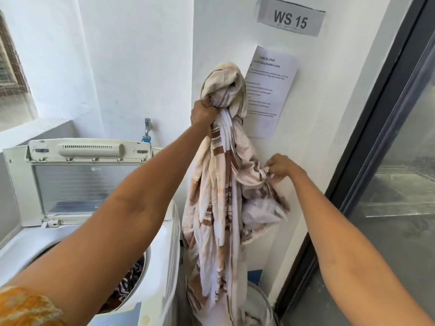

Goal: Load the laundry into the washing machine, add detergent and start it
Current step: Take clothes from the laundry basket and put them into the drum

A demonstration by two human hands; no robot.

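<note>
The left hand (203,111) is raised high in front of the white wall (141,55), fist closed tight around a bunched part of a long cream sheet (219,184) with brown stripes. Above the fist the cloth balloons into a rounded lump; below it the sheet hangs straight down in twisted folds, just right of the washer (162,255).

The right hand (281,167) is lower and to the right, fingers pinched on a fold at the sheet's side, drawing that part outward. More cloth sags in a loose pouch beneath this hand.

The sheet's lower end drops toward a pale basket (261,304) on the floor, between the washer and a dark-framed glass door (388,184). Whether the end rests inside the basket cannot be told.

The washer is a white top-loader at the lower left with its lid (77,184) standing upright. Dark patterned clothes (128,283) lie in its drum, partly hidden by the left forearm. A tap (147,128) with a blue fitting sticks out of the wall behind the lid.

On the wall behind the sheet hangs a printed paper (270,90), and above it a grey sign (291,16) reading "WS 15". An orange patterned sleeve (26,309) shows at the bottom left corner.
</note>
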